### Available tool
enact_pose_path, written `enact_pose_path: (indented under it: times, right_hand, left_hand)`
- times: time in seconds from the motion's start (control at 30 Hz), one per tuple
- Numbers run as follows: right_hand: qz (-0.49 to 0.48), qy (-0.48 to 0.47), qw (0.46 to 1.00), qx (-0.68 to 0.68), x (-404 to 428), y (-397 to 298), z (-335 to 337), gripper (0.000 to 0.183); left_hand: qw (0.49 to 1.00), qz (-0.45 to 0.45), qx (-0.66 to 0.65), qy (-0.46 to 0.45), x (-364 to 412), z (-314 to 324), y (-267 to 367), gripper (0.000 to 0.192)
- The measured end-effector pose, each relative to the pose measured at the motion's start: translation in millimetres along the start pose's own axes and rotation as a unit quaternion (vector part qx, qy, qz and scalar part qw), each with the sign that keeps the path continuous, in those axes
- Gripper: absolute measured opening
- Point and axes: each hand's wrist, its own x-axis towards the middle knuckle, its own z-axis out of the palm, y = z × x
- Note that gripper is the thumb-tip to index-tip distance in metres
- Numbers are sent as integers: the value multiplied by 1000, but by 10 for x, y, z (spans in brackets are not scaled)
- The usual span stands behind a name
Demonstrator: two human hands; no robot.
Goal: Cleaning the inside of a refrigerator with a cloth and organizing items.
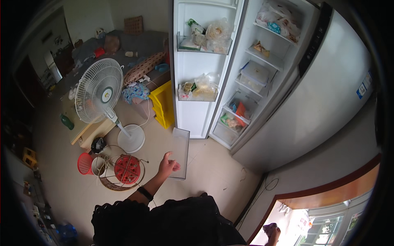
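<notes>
My left hand (170,165) hangs over the near part of a clear plastic refrigerator bin (181,144), its fingers partly bent and apart, with nothing seen in them. A black band is on that wrist. At the lower right, beside the window, my right hand (275,235) grips a crumpled dark purple cloth (270,228). In front of me a refrigerator (289,117) has a door (197,120) standing wide. Filled bags lie in the door bins (197,96); on the inner shelves are more bags and a lidded plastic container (255,73).
A white pedestal fan (106,93) stands left of the refrigerator, near a yellow plastic crate (163,106). On the floor at left are a round rack with a red plastic piece (127,169) and a red basket (85,163). A wood-framed window (326,227) is at lower right.
</notes>
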Motion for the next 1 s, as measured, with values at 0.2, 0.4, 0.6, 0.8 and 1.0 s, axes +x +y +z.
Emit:
enact_pose_path:
  times: [0.2, 0.4, 0.6, 0.8, 1.0]
  right_hand:
    - [-164, -99, 971, 142, 1038, -2339, 1610, 26]
    - [-226, -301, 899, 223, 1279, -4715, 3711, 37]
    - [-436, -420, 791, 87, 817, -6635, 5392, 33]
    - [-554, -382, 733, 101, 277, -7625, 6654, 29]
    - [-703, -280, 643, 120, -683, -7898, 7760, 28]
  left_hand:
    - [984, 140, -53, 93, 786, -143, 808, 32]
    - [953, 204, 58, 216, 1544, -208, 1413, 28]
    - [867, 265, 283, 313, 2352, -371, 1701, 33]
    - [793, 253, 421, 361, 3073, -436, 2040, 39]
    - [778, 208, 504, 313, 3665, -704, 2420, 49]
